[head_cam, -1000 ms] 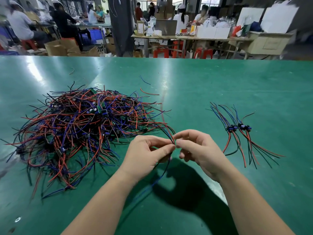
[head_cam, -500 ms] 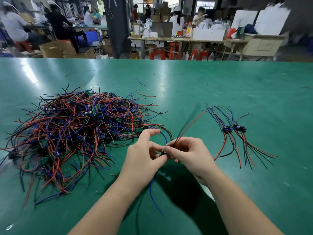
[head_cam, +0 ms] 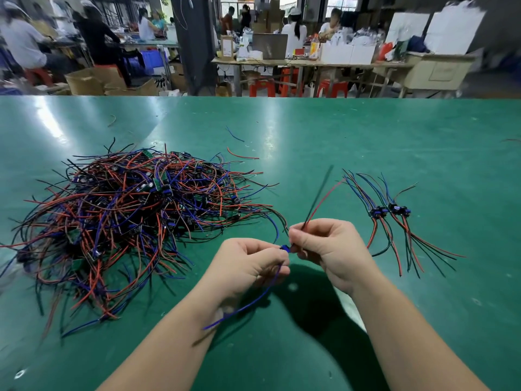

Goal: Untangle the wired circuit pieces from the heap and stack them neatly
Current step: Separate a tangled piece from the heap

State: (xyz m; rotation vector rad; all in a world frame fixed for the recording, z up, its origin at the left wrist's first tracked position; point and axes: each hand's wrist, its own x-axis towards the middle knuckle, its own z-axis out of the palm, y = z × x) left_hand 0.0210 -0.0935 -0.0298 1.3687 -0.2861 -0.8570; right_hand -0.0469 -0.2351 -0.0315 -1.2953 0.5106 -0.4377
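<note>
A big tangled heap of red, blue and black wired circuit pieces (head_cam: 127, 215) lies on the left of the green table (head_cam: 338, 136). Two sorted pieces (head_cam: 390, 211) lie side by side at the right, wires fanned out. Between them, above the table, I hold one wired circuit piece (head_cam: 284, 247). My left hand (head_cam: 248, 266) pinches its blue wires, which trail down over my wrist. My right hand (head_cam: 324, 244) pinches its red and black wires, which stick up and to the right. A blue wire still arcs from the piece back toward the heap.
Loose wire scraps lie beyond the heap: a red one (head_cam: 242, 155), a blue one (head_cam: 234, 134). The table's far edge (head_cam: 282, 96) borders a workshop with people, benches, red stools and cardboard boxes.
The piece has come out of the heap's edge. My hands moved slightly apart, and its red and black wires swung upward from my right hand while the blue wires dropped below my left.
</note>
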